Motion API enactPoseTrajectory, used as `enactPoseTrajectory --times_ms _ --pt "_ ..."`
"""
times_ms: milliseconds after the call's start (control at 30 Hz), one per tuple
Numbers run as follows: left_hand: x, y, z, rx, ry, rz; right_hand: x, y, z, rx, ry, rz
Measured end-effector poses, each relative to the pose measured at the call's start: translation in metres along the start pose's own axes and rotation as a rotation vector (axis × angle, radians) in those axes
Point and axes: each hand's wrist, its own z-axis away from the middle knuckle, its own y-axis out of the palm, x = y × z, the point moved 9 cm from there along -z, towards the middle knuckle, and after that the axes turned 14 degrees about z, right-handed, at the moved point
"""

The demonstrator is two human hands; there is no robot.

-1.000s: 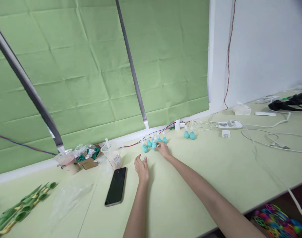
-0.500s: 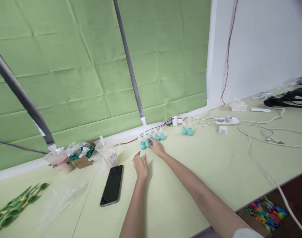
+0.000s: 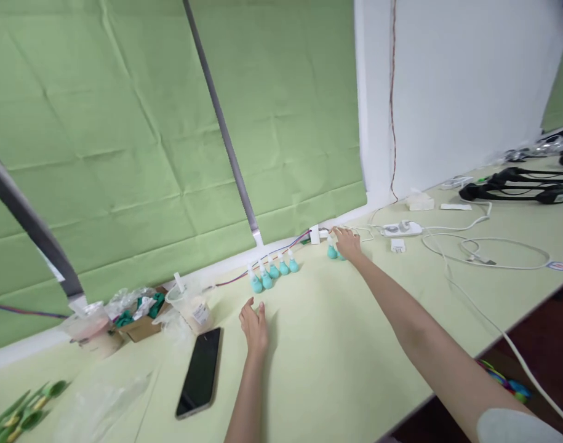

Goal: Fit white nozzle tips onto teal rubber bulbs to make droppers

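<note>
My right hand [image 3: 349,243] reaches to the back of the table, its fingers closed around the top of a small teal bottle [image 3: 341,256] that they mostly cover. Just left of it stands another teal bottle [image 3: 331,250] with a pale nozzle. Several matching teal bottles [image 3: 266,280] stand upright in a slanting row nearer the middle. My left hand [image 3: 254,323] rests on the table in front of that row, thumb and fingers apart and loosely bent, holding nothing.
A black phone [image 3: 199,372] lies left of my left arm. Beyond it are a plastic cup [image 3: 191,311], a second cup [image 3: 94,335] and a cardboard box [image 3: 143,328]. Green stalks [image 3: 27,411] lie front left. A power strip [image 3: 402,229], charger [image 3: 398,245] and white cables spread right.
My right hand has left the row in the middle and moved right to the separate pair of bottles. My left hand stays near the row. The view has turned slightly right.
</note>
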Motion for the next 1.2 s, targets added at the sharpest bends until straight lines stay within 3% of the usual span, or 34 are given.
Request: enactPoseTrajectory --times_ms 133,233,367,500,600,733,1000,1200 --pt "0.003 -0.003 -0.001 -0.026 -0.008 -0.02 -0.013 0.002 -0.006 0.094 -0.071 -0.076" --pt "-0.008 -0.004 0.002 -0.018 0.059 -0.027 0.001 -0.011 -0.003 0.098 -0.15 -0.161" --pt "-0.045 0.002 0.017 0.029 0.265 -0.034 0.059 -0.034 0.034 0.112 -0.359 -0.329" --pt "-0.074 0.015 0.035 0.15 0.385 -0.044 0.134 -0.05 0.105 0.119 -0.545 -0.759" --pt "-0.076 0.019 0.037 0.221 0.363 -0.069 0.158 -0.037 0.142 0.135 -0.424 -0.945" --pt "-0.078 0.016 0.036 0.243 0.411 -0.161 0.159 -0.01 0.16 0.238 -0.243 -1.154" --pt "-0.081 0.019 0.04 0.194 0.462 -0.348 0.152 -0.016 0.166 0.184 -0.238 -1.175" --pt "-0.075 0.005 0.035 0.066 0.408 -0.382 0.139 -0.028 0.161 0.022 -0.261 -1.297"
